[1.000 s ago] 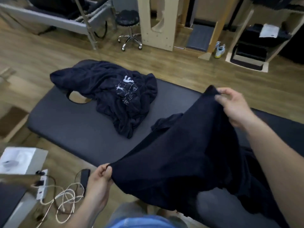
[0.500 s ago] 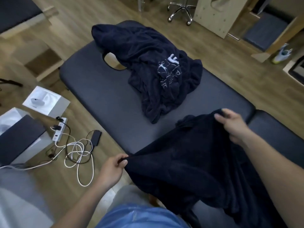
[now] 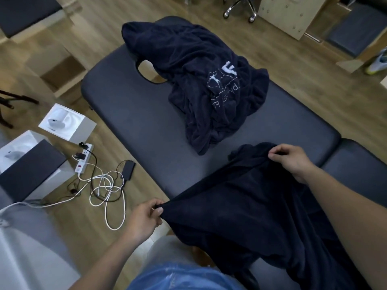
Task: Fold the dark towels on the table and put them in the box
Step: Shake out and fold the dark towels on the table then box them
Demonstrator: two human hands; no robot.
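Tension first: left hand (image 3: 146, 216) and right hand (image 3: 293, 162) each pinch a towel (image 3: 240, 206) corner; spread it flat along the table's (image 3: 136, 122) near edge.

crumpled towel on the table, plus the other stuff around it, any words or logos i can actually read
Crumpled towel, white print: one large mark like "F"; the smaller lettering is creased and blurred, not readable.
Held towel: no text shows.
White box on the floor: a product picture only, no readable text.
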